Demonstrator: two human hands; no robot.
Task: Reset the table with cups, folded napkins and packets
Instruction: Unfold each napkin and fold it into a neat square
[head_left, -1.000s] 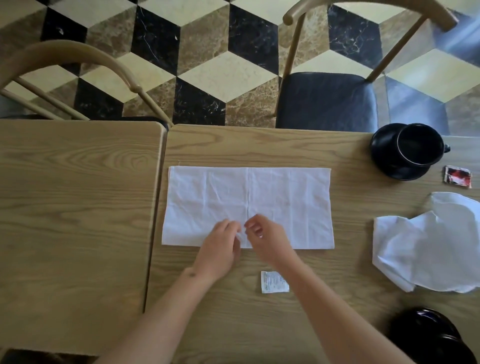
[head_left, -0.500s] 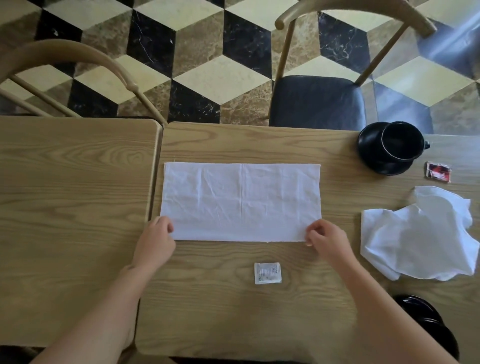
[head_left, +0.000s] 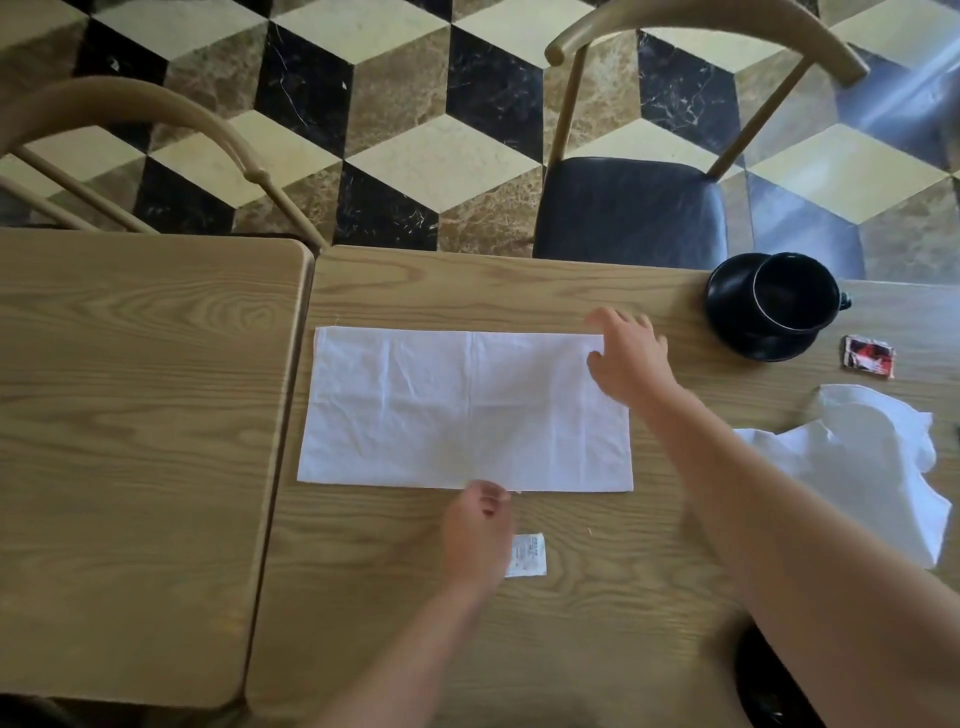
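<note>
While napkin folding is in hand: flat napkin (head_left: 457, 410) on table (head_left: 519, 623), long axis left–right, crease across the middle. Right hand (head_left: 626, 358) spread open, resting on far right corner. Left hand (head_left: 480, 527) curled at near edge, midway; pinch on cloth not discernible. Next, likely: grip right end, carry over to left edge, corners aligned.

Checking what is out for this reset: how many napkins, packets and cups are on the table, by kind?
Napkins: 2, flat napkin and crumpled napkin.
Packets: 2, white packet and red packet.
Cups in clear view: 1, black cup on its saucer.
Total: 5
</note>
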